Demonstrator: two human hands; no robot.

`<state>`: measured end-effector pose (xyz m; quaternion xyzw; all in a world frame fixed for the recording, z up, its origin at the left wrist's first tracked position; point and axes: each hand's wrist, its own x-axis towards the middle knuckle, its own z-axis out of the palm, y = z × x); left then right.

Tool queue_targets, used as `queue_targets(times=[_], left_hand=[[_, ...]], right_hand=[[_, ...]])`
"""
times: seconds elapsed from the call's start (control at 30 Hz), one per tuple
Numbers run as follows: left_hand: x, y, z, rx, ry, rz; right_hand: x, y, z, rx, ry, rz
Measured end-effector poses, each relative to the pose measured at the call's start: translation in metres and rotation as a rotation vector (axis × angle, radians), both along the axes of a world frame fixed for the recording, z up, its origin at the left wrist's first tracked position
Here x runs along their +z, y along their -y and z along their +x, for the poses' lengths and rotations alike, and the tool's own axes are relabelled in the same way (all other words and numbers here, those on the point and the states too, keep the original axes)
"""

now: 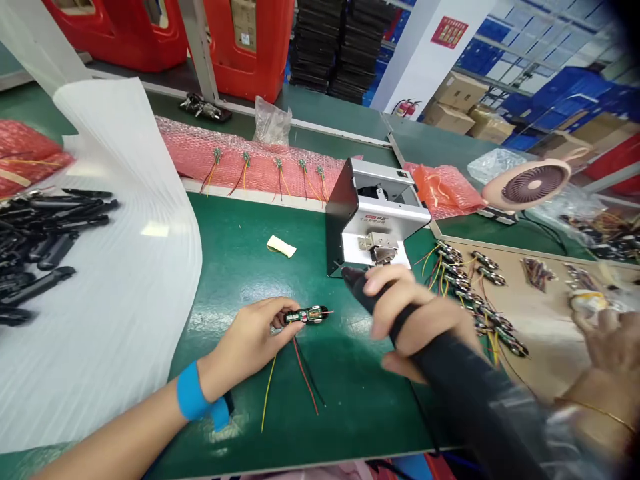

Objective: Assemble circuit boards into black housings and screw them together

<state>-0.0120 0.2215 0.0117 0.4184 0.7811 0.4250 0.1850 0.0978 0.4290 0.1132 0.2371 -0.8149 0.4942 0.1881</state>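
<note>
My left hand (265, 327), with a blue band on the wrist, pinches a small green circuit board (311, 315) set in a black housing just above the table. Yellow, red and black wires (306, 380) hang from it over the table, and a short red wire sticks out at its right end. My right hand (417, 317) is wrapped round a black electric screwdriver (450, 373), blurred toward its rear. The screwdriver's front end points up and left, by the base of a silver and black screw feeder (385, 220); whether they touch, I cannot tell.
A yellowish paper piece (281, 246) lies on the green table (240, 260). White foam sheet (145, 267) and black housings (40, 233) are at left. Small wired boards (279, 163) line pink bubble wrap. At right are wired assemblies (470, 293), a pink fan (533, 183) and another person's hand (607, 360).
</note>
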Motion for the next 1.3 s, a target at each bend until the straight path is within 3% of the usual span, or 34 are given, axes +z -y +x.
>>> queue_targets(times=[0.1,0.2,0.3,0.4,0.57,0.63,0.73,1.0,1.3], left_hand=[[0.010,0.002,-0.007,0.096,0.323,-0.028],[0.019,0.004,-0.013,0.115,0.625,0.026],[0.024,0.005,-0.015,0.111,0.719,0.075],[0.025,0.005,-0.012,0.088,0.725,0.102],[0.023,0.006,-0.008,0.024,0.722,0.099],[0.024,0.006,-0.007,0.007,0.742,0.112],[0.025,0.006,-0.006,-0.008,0.799,0.153],[0.025,0.001,-0.003,-0.037,1.063,0.217],[0.024,0.004,-0.002,-0.053,1.091,0.196]], right_hand=[[-0.020,-0.007,0.011,0.210,0.208,0.340],[-0.047,-0.008,0.020,0.155,0.226,0.597],[-0.066,-0.011,0.025,0.077,0.174,0.740],[-0.066,-0.014,0.025,0.084,0.195,0.665],[-0.038,-0.002,0.013,-0.177,0.336,0.190],[-0.031,0.008,0.006,-0.165,0.454,0.062],[-0.032,0.023,-0.003,-0.134,0.487,0.098],[-0.047,0.035,-0.011,-0.257,0.274,0.089],[-0.045,0.035,-0.011,-0.264,0.246,0.084]])
